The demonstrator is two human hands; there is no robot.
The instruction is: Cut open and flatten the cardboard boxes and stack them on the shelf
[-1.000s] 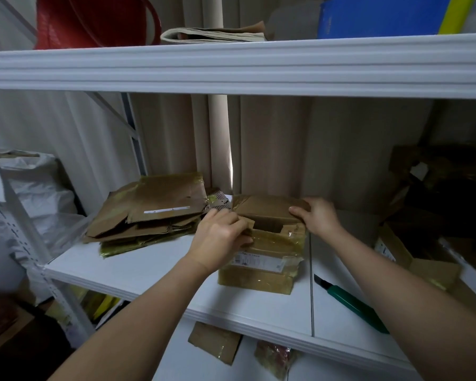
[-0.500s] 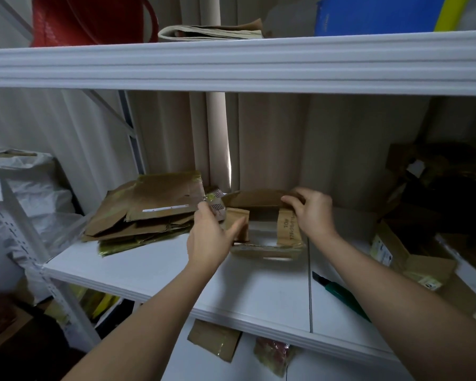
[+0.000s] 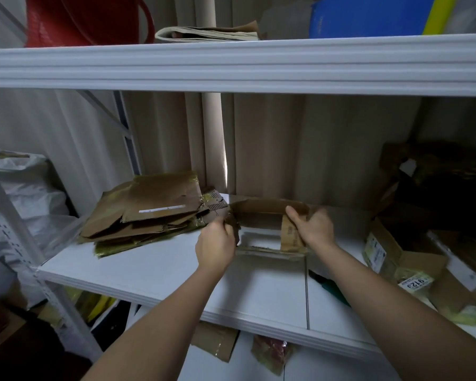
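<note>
Cardboard box (image 3: 267, 215), opened into a hollow sleeve, is held between 2 hands: left hand (image 3: 217, 244) pinches one end, right hand (image 3: 315, 228) grips the other, likely for collapsing it flat. The flattened stack (image 3: 146, 213) lies left of the left hand.

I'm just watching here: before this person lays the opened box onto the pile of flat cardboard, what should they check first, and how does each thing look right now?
1. Both hands grip the box: ok. The left hand pinches its left end and the right hand holds its right end.
2. Box cut open: ok; the shelf shows through its middle.
3. Box pressed fully flat: not ok; its walls still stand up.
4. Room on the flattened stack: ok; nothing lies on top of it.
5. Green cutter away from the hands: ok; it lies on the shelf under the right forearm.
6. Cutter blade retracted: cannot tell.
</note>
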